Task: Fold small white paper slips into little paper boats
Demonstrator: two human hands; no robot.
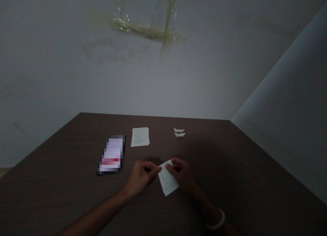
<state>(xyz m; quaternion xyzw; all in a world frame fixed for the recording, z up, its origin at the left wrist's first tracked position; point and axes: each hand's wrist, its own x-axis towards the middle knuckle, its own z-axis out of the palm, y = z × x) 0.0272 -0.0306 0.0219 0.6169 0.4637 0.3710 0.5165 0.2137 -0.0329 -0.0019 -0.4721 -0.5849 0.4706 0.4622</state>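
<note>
A small folded sheet of printed paper [168, 181] is held between both hands, tilted, just above or on the table near its front middle. At its upper left corner, my left hand [143, 176] pinches the paper between thumb and fingers. My right hand [183, 174] grips the upper right edge, thumb on the printed face and fingers behind. The fingertips behind the paper are hidden. Beyond the hands lie two small white paper boats [180, 132], one just behind the other.
A small stack of printed paper sheets [140, 137] lies beyond my left hand. To its left rests a phone [111, 155] with its screen lit and blurred. The brown table [63, 151] meets a pale wall [163, 82] at the back, and another wall slants along the right.
</note>
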